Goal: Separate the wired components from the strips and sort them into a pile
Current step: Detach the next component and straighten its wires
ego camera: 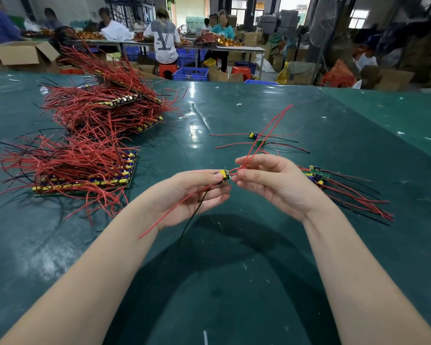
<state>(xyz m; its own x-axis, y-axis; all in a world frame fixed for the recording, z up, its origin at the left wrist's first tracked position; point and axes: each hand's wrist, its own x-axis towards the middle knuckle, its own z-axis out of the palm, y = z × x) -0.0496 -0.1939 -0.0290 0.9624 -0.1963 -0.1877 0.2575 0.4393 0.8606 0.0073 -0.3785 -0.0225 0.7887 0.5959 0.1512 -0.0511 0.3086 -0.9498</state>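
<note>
Early days: left hand point(197, 195) pinches one wired component point(224, 175) at table centre, right hand point(271, 181) pinches its red leads. Small pile point(334, 188) at 3 o'clock; strips point(85, 170) stacked at 9–10 o'clock, untouched.

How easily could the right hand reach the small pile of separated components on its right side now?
Probably yes: the pile of separated components lies just beside the right hand, with nothing between them. But the hand pinches red wires now.

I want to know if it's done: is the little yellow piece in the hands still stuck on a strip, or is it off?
Off. The yellow component sits alone between the left hand and right hand, above the table.
</note>
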